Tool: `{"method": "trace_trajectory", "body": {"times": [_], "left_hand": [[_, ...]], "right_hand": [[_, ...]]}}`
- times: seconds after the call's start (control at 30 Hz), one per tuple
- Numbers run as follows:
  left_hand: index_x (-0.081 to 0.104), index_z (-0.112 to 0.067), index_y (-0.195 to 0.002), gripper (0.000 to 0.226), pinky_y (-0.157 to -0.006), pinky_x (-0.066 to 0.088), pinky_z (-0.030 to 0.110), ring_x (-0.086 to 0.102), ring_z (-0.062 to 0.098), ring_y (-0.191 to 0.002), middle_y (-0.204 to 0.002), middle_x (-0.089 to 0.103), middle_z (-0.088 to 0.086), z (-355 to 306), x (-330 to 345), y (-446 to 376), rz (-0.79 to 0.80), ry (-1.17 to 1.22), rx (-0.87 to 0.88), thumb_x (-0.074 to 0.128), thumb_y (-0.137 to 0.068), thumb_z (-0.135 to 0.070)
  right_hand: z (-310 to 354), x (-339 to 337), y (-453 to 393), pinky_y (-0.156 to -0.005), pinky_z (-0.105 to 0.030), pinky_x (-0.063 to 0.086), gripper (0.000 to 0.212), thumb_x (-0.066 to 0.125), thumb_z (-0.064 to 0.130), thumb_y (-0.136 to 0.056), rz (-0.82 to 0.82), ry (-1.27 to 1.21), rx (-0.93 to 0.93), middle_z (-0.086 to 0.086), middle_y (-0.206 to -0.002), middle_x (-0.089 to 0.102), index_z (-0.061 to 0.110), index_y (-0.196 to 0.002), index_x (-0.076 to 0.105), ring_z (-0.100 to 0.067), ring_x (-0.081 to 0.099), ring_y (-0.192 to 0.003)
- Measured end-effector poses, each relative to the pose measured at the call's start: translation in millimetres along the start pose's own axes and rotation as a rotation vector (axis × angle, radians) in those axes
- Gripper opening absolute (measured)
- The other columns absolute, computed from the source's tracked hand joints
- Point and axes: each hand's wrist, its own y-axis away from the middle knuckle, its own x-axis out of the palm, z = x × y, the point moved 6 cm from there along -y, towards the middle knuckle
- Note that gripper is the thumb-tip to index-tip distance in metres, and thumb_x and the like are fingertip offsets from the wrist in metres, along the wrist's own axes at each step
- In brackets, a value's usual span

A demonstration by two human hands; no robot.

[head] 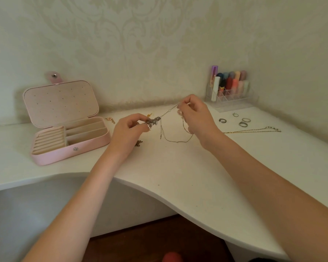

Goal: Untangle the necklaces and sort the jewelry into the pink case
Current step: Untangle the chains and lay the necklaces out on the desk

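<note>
A knotted clump of thin necklaces [153,121] is pinched above the white tabletop [178,167] by the left hand [128,129], while one strand is gripped and drawn taut by the right hand [195,114]. The chains are judged light, limp and easily snagged, best pinched near the knot. The pink case [68,137] is seen open at left.

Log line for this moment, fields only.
step: untangling | left hand: pinches knot | right hand: pulls chain | pink case: open | rings: on table
</note>
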Motion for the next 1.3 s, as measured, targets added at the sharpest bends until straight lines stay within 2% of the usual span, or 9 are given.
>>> {"method": "trace_trajectory", "body": {"times": [0.07,0.13,0.27,0.37,0.43,0.77,1.0,1.23,1.3], "left_hand": [[0.071,-0.024,-0.073,0.006,-0.043,0.025,0.013,0.034,0.002,-0.045,-0.049,0.043,-0.013,-4.1,3.7,2.6,0.058,0.008,0.015,0.070,-0.078,-0.022],[0.073,-0.013,-0.080,0.017,-0.045,0.031,0.008,0.042,0.003,-0.054,-0.060,0.055,-0.003,-4.3,3.3,3.8,0.039,-0.037,0.042,0.071,-0.081,-0.029],[0.074,-0.020,-0.083,0.012,-0.048,0.040,0.015,0.049,0.004,-0.053,-0.061,0.057,-0.004,-1.8,-0.9,3.6,-0.015,0.050,0.010,0.064,-0.088,-0.025],[0.073,-0.029,-0.078,0.015,-0.080,0.050,0.032,0.060,0.013,-0.078,-0.076,0.067,-0.001,6.1,-8.7,-1.2,-0.090,0.166,-0.027,0.063,-0.088,-0.024],[0.070,-0.027,-0.078,0.019,-0.091,0.046,0.033,0.063,0.013,-0.092,-0.080,0.071,-0.008,8.4,-11.2,-2.8,-0.116,0.263,-0.046,0.059,-0.091,-0.020],[0.049,-0.010,-0.074,0.025,-0.063,0.057,0.027,0.065,0.016,-0.063,-0.059,0.061,0.002,14.3,-8.5,-4.6,-0.143,0.825,-0.284,0.039,-0.096,-0.014],[0.035,-0.017,-0.068,0.028,-0.047,0.039,0.023,0.027,0.008,-0.038,-0.042,0.032,-0.008,17.6,-7.4,-8.9,-0.148,0.597,-0.268,0.036,-0.095,-0.013],[0.036,-0.021,-0.068,0.025,-0.035,0.020,0.017,0.019,0.007,-0.036,-0.041,0.024,-0.012,24.3,-23.8,-6.8,-0.331,0.501,-0.294,0.038,-0.091,-0.012],[0.037,-0.020,-0.067,0.025,-0.034,0.016,0.015,0.019,0.006,-0.036,-0.040,0.026,-0.013,23.4,-26.8,-5.7,-0.365,0.495,-0.283,0.038,-0.091,-0.011]], "right_hand": [[-1.9,-0.9,-0.5,-0.039,-0.017,0.023,0.011,0.048,0.017,-0.092,-0.005,-0.058,0.071,-0.005,-0.073,0.044,0.018,-0.081,0.049,-0.010,0.032,-0.052],[-3.2,0.3,-0.1,-0.042,-0.020,0.021,0.013,0.047,0.017,-0.092,0.002,-0.104,0.115,-0.001,-0.067,0.040,0.019,-0.080,0.050,-0.010,0.031,-0.052],[-1.2,2.1,1.5,-0.039,-0.017,0.018,0.013,0.048,0.016,-0.092,0.065,-0.180,0.144,0.010,-0.044,0.034,0.018,-0.079,0.049,-0.007,0.026,-0.037],[-4.4,2.1,2.6,-0.039,-0.016,0.016,0.011,0.050,0.014,-0.088,0.132,-0.055,0.171,0.009,-0.043,0.031,0.017,-0.078,0.052,-0.008,0.024,-0.036],[-7.2,1.9,2.4,-0.039,-0.017,0.017,0.015,0.050,0.015,-0.086,0.147,0.053,0.166,0.006,-0.049,0.033,0.018,-0.072,0.054,-0.009,0.025,-0.039],[-21.2,-5.2,-2.6,-0.046,-0.022,0.025,0.010,0.044,0.017,-0.084,0.024,0.043,0.247,0.001,-0.071,0.050,0.015,-0.083,0.054,-0.013,0.035,-0.054],[-18.5,-4.4,-3.8,-0.034,-0.016,0.023,0.005,0.050,0.013,-0.089,0.063,-0.077,0.214,0.002,-0.060,0.042,0.014,-0.090,0.056,-0.007,0.030,-0.037],[-8.3,-14.4,-10.8,-0.033,-0.007,0.025,0.014,0.057,0.025,-0.092,0.053,0.279,-0.051,0.012,-0.065,0.047,0.021,-0.079,0.052,0.003,0.042,-0.036],[-7.6,-13.3,-10.3,-0.035,-0.006,0.028,0.017,0.057,0.026,-0.091,0.084,0.395,-0.084,0.012,-0.075,0.058,0.025,-0.075,0.052,0.007,0.051,-0.050]]}}
